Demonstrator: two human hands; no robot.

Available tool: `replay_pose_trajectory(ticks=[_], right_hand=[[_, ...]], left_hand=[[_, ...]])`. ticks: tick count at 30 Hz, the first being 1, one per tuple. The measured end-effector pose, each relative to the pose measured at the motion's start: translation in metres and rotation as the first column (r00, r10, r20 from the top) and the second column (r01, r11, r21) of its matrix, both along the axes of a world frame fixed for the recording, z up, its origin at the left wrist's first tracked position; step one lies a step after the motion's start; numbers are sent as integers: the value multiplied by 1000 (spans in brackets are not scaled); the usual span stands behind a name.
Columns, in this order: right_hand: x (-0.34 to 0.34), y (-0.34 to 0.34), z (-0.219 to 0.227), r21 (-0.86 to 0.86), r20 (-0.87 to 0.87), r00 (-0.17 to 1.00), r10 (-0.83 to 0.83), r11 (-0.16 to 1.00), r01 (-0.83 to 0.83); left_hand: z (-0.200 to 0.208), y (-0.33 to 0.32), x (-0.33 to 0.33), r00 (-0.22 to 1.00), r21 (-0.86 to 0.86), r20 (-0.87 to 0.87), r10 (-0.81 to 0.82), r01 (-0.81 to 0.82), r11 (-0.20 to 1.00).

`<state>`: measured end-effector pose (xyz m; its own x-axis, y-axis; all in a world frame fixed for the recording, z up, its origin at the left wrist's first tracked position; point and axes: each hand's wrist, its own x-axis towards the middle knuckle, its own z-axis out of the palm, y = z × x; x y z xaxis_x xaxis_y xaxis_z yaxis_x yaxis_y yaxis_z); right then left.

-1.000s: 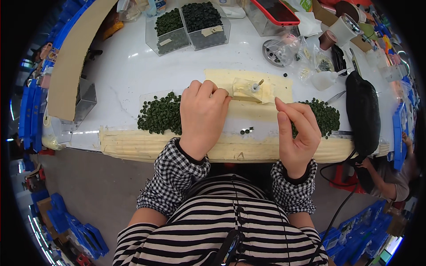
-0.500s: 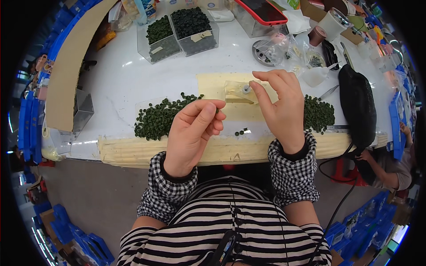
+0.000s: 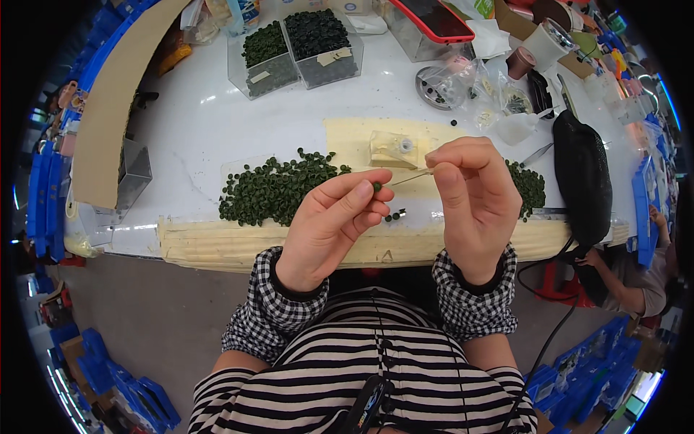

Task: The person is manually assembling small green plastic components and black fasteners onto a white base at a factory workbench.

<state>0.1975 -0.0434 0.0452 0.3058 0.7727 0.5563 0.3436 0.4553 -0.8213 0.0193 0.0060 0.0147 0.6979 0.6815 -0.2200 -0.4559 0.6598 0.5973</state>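
My left hand [image 3: 329,217] pinches a small round dark green piece [image 3: 377,186], perhaps a button, between thumb and forefinger. Closed in a pinch, my right hand [image 3: 473,199] holds a thin needle-like pin [image 3: 410,178], its tip pointing at the green piece. Just beyond the hands, a tape-wrapped block [image 3: 387,150] with a whitish ring on top sits on a pale yellow sheet [image 3: 343,137]. A large heap of matching green pieces [image 3: 267,192] lies left of my left hand. Another heap [image 3: 531,189] is partly hidden behind my right hand. Several loose pieces [image 3: 395,215] lie between my hands.
Clear bins of green [image 3: 264,47] and darker pieces [image 3: 316,36] stand at the back. A red-cased phone [image 3: 434,22] rests on a clear box. Black mesh cloth [image 3: 582,177] covers something at right; a cardboard panel [image 3: 119,108] stands left. Another person's arm [image 3: 614,278] shows far right.
My right hand has come from beside the block toward me, and the pin now shows in its pinch. My left hand has shifted slightly right, and its green piece shows more plainly.
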Motion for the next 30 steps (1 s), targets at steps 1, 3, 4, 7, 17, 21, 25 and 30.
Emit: replay_pose_trajectory(ticks=[1,3,4,7,17,21,25,30], right_hand=[[-2,0,-2,-4,-36,999,28,1000,-28],[-5,1,-5,-8,-109,991,82,997,-83],[-6,1,-6,-17,-136,985,109,994,-112],[-8,0,-6,-43,-208,965,161,984,-174],[-8,0,-8,-120,-241,945,220,960,-254],[-8,1,-10,-94,-209,954,217,966,-240],[-6,-2,-6,-144,-215,948,234,953,-268],[0,6,-6,-58,-223,974,-37,998,25]], left_hand=[[0,0,0,1000,8,0,-1,1,1000],[-3,-1,0,1000,26,-2,-3,3,1000],[-5,0,0,1000,31,5,-8,8,999],[-7,1,-1,1000,44,6,-27,26,999],[-8,-2,3,996,89,-91,-6,14,996],[-8,-2,1,995,88,-97,-4,12,996],[-8,-2,1,995,89,-98,-6,14,996],[-5,-2,1,987,113,-159,-19,37,993]])
